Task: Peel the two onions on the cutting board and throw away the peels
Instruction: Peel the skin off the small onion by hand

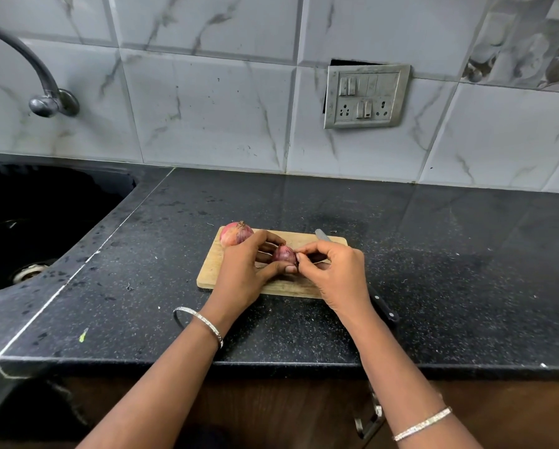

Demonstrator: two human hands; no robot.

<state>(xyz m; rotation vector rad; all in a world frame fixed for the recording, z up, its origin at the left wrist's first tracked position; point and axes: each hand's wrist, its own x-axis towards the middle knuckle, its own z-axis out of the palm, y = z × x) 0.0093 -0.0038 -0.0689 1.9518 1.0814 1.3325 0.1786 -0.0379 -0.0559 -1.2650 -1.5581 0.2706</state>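
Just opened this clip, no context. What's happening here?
A person is peeling onions at a black kitchen counter. The left hand holds a small red onion over the wooden cutting board, while the right hand pinches at its skin from the right side. The second onion sits at the board's far left corner with its skin still on. A knife lies along the board's right side, mostly hidden by the right hand. No loose peels are visible yet.
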